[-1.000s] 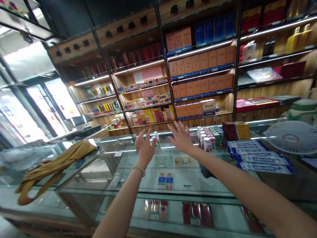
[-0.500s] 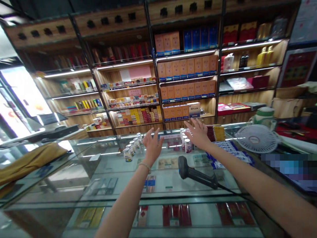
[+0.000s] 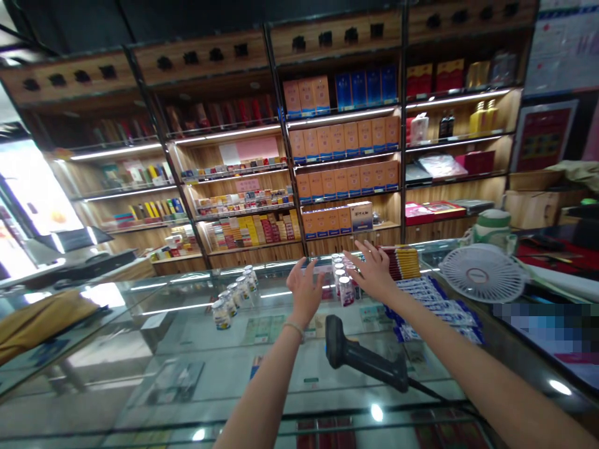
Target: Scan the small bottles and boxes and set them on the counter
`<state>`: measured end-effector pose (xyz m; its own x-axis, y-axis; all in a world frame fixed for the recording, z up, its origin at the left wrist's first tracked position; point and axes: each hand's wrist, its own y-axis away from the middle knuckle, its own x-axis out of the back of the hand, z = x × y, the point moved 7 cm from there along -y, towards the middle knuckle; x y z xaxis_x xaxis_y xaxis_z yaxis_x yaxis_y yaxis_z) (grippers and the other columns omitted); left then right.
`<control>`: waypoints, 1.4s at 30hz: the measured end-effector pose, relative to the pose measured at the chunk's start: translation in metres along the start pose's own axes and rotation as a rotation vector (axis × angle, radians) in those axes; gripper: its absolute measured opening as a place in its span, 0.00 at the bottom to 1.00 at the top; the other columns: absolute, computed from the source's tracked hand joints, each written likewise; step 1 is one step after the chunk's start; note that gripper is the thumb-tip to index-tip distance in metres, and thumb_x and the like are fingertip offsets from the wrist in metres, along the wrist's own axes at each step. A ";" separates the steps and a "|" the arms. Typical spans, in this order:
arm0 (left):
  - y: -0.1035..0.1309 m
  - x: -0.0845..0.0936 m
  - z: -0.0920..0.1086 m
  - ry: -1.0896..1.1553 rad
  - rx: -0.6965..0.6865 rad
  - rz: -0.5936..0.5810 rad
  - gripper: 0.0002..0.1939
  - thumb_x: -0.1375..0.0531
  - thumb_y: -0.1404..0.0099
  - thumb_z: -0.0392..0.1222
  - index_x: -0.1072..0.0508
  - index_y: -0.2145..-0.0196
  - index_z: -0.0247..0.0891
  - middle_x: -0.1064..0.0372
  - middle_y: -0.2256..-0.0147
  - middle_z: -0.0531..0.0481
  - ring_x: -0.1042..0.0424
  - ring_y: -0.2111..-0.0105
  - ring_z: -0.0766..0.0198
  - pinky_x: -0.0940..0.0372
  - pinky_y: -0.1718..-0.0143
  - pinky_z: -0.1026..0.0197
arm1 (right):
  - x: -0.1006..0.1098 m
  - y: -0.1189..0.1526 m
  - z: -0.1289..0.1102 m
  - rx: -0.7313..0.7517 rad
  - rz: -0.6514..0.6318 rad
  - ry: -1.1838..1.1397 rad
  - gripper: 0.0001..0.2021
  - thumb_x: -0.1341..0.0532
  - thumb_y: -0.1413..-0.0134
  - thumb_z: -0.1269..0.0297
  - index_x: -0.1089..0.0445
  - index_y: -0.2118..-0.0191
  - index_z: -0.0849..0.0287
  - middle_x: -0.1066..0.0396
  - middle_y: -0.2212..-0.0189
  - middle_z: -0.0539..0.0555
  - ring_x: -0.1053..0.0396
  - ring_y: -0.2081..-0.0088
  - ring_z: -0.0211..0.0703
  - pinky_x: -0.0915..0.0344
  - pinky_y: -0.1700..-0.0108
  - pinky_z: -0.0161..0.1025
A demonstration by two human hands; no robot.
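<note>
My left hand (image 3: 306, 290) is held over the glass counter with its fingers apart and holds nothing. It is between two groups of small bottles, nearer the right one. My right hand (image 3: 373, 272) has its fingers spread just beside the right group of white-and-purple bottles (image 3: 345, 291); whether its fingertips touch them I cannot tell. A slanting row of small white bottles (image 3: 233, 299) stands to the left. In front of my hands a black barcode scanner (image 3: 367, 358) lies on the glass, its cable passing under my right forearm.
Blue-and-white packets (image 3: 423, 302) and a stack of yellow-and-dark-red packs (image 3: 405, 262) lie by my right forearm. Farther right are a white fan (image 3: 482, 273) and a green-and-white jug (image 3: 491, 227). Brown cloth (image 3: 44, 321) lies at left. Stocked shelves (image 3: 346, 193) stand behind the counter.
My left hand has moved right, away from the left row and closer to the right group. My right hand remains beside the right group. The camera view has shifted a little.
</note>
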<state>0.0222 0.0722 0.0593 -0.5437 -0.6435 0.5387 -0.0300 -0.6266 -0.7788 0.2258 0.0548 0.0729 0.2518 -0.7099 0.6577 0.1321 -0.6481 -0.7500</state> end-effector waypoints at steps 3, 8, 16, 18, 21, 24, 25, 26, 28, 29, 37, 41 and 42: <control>0.004 -0.013 -0.003 -0.002 0.006 -0.006 0.21 0.45 0.29 0.49 0.30 0.41 0.46 0.41 0.37 0.39 0.43 0.36 0.48 0.49 0.35 0.40 | -0.008 0.006 0.000 0.030 0.012 0.012 0.22 0.47 0.33 0.54 0.35 0.36 0.42 0.46 0.30 0.56 0.54 0.31 0.56 0.58 0.34 0.58; 0.014 -0.026 -0.007 -0.017 -0.038 -0.085 0.21 0.43 0.30 0.48 0.30 0.41 0.46 0.41 0.37 0.40 0.43 0.36 0.48 0.49 0.36 0.39 | -0.013 0.018 0.000 0.079 0.004 0.037 0.21 0.46 0.33 0.55 0.34 0.37 0.43 0.44 0.32 0.57 0.51 0.32 0.55 0.60 0.34 0.57; 0.027 -0.032 0.001 -0.047 -0.154 -0.208 0.18 0.35 0.36 0.52 0.24 0.48 0.54 0.43 0.36 0.45 0.45 0.36 0.48 0.51 0.35 0.40 | -0.012 0.032 0.000 0.110 -0.041 0.045 0.23 0.42 0.37 0.50 0.34 0.38 0.44 0.43 0.32 0.58 0.50 0.33 0.59 0.59 0.36 0.59; 0.030 -0.033 0.004 -0.064 -0.170 -0.222 0.18 0.33 0.38 0.52 0.23 0.49 0.55 0.43 0.36 0.46 0.45 0.36 0.48 0.51 0.35 0.41 | -0.015 0.035 -0.001 0.127 -0.063 0.052 0.24 0.39 0.39 0.49 0.33 0.38 0.44 0.44 0.32 0.59 0.51 0.33 0.60 0.59 0.36 0.60; 0.033 -0.035 0.008 -0.089 -0.193 -0.253 0.19 0.32 0.39 0.52 0.22 0.49 0.55 0.43 0.36 0.47 0.45 0.36 0.46 0.52 0.35 0.40 | -0.018 0.037 0.001 0.143 -0.088 0.061 0.23 0.36 0.43 0.51 0.30 0.41 0.44 0.44 0.32 0.58 0.52 0.33 0.61 0.59 0.36 0.61; 0.034 -0.038 0.012 -0.098 -0.213 -0.289 0.19 0.32 0.40 0.51 0.22 0.50 0.57 0.42 0.35 0.47 0.46 0.35 0.44 0.54 0.35 0.38 | -0.021 0.038 0.004 0.135 -0.089 0.056 0.23 0.34 0.45 0.52 0.29 0.44 0.44 0.45 0.31 0.58 0.53 0.32 0.62 0.59 0.36 0.62; 0.035 -0.038 0.012 -0.100 -0.217 -0.294 0.19 0.32 0.40 0.51 0.22 0.50 0.57 0.42 0.35 0.47 0.46 0.35 0.43 0.54 0.35 0.37 | -0.022 0.038 0.005 0.135 -0.086 0.053 0.23 0.33 0.46 0.53 0.28 0.44 0.44 0.45 0.31 0.58 0.53 0.32 0.62 0.59 0.36 0.63; 0.035 -0.039 0.013 -0.101 -0.219 -0.295 0.19 0.32 0.40 0.51 0.21 0.50 0.57 0.42 0.35 0.48 0.46 0.35 0.43 0.55 0.35 0.37 | -0.023 0.038 0.005 0.137 -0.084 0.051 0.23 0.33 0.46 0.54 0.28 0.44 0.44 0.46 0.31 0.58 0.53 0.32 0.62 0.59 0.36 0.63; 0.035 -0.040 0.013 -0.102 -0.226 -0.291 0.18 0.32 0.40 0.52 0.21 0.51 0.57 0.42 0.35 0.48 0.47 0.35 0.43 0.55 0.35 0.36 | -0.024 0.038 0.005 0.145 -0.086 0.051 0.24 0.32 0.47 0.56 0.29 0.44 0.43 0.47 0.31 0.57 0.54 0.31 0.62 0.58 0.36 0.63; 0.035 -0.040 0.013 -0.102 -0.228 -0.288 0.18 0.32 0.40 0.52 0.21 0.52 0.57 0.41 0.35 0.48 0.47 0.35 0.43 0.55 0.35 0.36 | -0.025 0.039 0.005 0.147 -0.088 0.051 0.24 0.31 0.48 0.57 0.29 0.44 0.42 0.47 0.30 0.57 0.54 0.31 0.62 0.58 0.36 0.63; 0.035 -0.039 0.012 -0.073 -0.202 -0.282 0.14 0.33 0.39 0.55 0.18 0.56 0.53 0.40 0.36 0.47 0.46 0.35 0.43 0.56 0.34 0.36 | -0.030 0.041 0.001 0.140 -0.099 0.008 0.24 0.34 0.45 0.58 0.30 0.42 0.40 0.49 0.29 0.54 0.57 0.31 0.62 0.57 0.37 0.62; 0.034 -0.036 0.009 -0.039 -0.176 -0.319 0.12 0.32 0.40 0.53 0.18 0.59 0.52 0.39 0.37 0.48 0.47 0.35 0.44 0.58 0.34 0.35 | -0.032 0.041 -0.001 0.152 -0.107 -0.007 0.22 0.35 0.43 0.57 0.29 0.42 0.40 0.49 0.29 0.53 0.57 0.31 0.61 0.57 0.38 0.61; 0.034 -0.035 0.008 -0.032 -0.167 -0.326 0.11 0.32 0.40 0.53 0.17 0.60 0.52 0.39 0.37 0.48 0.47 0.35 0.44 0.58 0.33 0.34 | -0.032 0.041 -0.001 0.153 -0.107 -0.012 0.22 0.35 0.43 0.57 0.29 0.42 0.40 0.49 0.29 0.53 0.57 0.31 0.61 0.57 0.38 0.61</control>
<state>0.0470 0.0699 0.0168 -0.4570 -0.4367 0.7749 -0.3351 -0.7224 -0.6048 0.2218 0.0506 0.0213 0.2394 -0.6353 0.7342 0.3030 -0.6695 -0.6782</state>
